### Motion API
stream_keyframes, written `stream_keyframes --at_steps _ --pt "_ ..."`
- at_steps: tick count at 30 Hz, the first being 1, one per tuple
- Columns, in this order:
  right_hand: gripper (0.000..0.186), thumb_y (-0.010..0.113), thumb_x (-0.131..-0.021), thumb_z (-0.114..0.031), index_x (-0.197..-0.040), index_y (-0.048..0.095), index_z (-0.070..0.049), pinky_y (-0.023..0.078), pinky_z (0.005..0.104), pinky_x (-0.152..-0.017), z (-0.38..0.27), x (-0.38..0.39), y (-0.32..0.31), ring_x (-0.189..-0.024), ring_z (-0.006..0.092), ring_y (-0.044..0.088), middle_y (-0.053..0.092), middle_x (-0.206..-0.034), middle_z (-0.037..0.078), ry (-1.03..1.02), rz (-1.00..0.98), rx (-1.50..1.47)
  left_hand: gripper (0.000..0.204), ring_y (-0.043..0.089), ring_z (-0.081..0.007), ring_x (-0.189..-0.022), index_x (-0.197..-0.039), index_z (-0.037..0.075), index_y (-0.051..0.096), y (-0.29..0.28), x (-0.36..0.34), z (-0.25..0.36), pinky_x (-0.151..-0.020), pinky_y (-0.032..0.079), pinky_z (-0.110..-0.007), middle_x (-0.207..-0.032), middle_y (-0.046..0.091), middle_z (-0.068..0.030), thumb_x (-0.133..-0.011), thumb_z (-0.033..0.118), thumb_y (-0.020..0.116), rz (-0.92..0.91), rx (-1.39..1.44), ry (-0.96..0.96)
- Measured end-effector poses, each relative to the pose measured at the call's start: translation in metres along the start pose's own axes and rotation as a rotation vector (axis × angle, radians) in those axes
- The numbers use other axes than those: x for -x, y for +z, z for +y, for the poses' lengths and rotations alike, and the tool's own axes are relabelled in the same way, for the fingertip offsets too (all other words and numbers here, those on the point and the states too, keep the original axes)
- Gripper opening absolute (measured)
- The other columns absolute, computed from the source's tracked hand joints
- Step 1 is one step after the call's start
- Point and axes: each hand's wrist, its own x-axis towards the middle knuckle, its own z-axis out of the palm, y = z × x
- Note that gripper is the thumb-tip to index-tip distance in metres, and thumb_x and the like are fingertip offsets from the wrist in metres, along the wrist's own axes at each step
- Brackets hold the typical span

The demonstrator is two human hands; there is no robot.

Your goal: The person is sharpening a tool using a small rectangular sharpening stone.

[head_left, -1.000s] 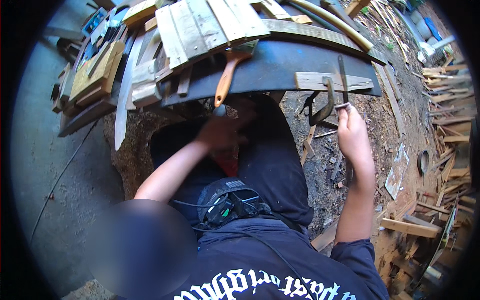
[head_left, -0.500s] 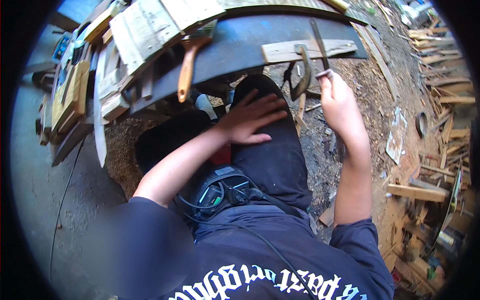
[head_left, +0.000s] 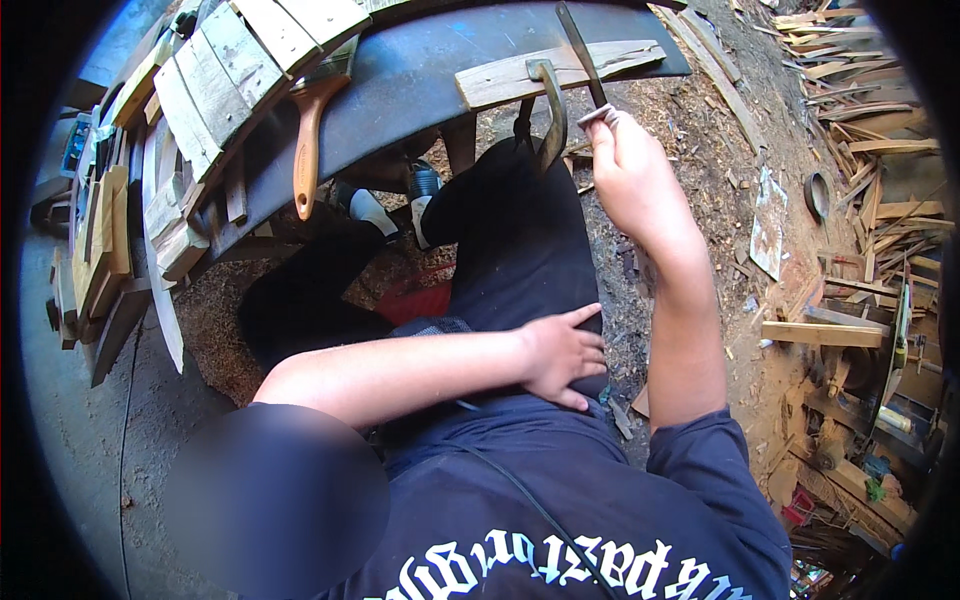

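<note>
My right hand [head_left: 640,180] is closed around the handle of a long, narrow file-like metal tool [head_left: 580,50]. Its dark shaft points away from me and crosses over a pale strip of wood [head_left: 495,84] at the bench's right end. A metal C-clamp [head_left: 553,120] grips that strip at the edge of the dark workbench [head_left: 410,75], with its frame hanging below. My left hand [head_left: 567,360] lies on my right thigh near the hip, fingers spread, holding nothing.
A wide paintbrush [head_left: 308,150] with a wooden handle overhangs the bench's near edge. Pale boards [head_left: 225,65] and stacked offcuts [head_left: 100,240] occupy the left. Wood chips litter the floor. Scrap wood [head_left: 880,150] is piled at far right, near a loose plank [head_left: 822,333].
My left hand has slid from near my right knee back toward my hip. My right hand still holds the tool over the clamped strip. The view has shifted, moving the bench leftward and up.
</note>
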Motion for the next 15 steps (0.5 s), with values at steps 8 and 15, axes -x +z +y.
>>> stream_keyframes --at_steps 8,15 --pt "0.032 0.047 -0.104 -0.022 -0.105 0.061 0.006 0.053 0.0567 -0.085 0.008 -0.001 0.004 -0.097 0.0523 0.066 0.069 -0.096 0.033 -0.056 0.035 -0.043 0.104 0.019 -0.0369 -0.158 -0.165 0.026 0.022 -0.065 0.107 -0.122 -0.12 0.013 -0.072 -0.173 0.018 -0.0073 -0.082 0.074 0.061 0.208 -0.411 -0.684" --pt "0.03 0.048 -0.104 -0.021 -0.103 0.06 0.007 0.053 0.0565 -0.085 0.004 -0.001 0.002 -0.097 0.0514 0.066 0.069 -0.094 0.033 -0.03 0.01 -0.087 0.148 -0.001 -0.0532 -0.156 -0.167 0.023 0.002 -0.034 0.073 -0.049 -0.114 0.016 -0.078 -0.165 -0.01 -0.0378 -0.056 0.089 0.075 0.181 0.148 -0.65"
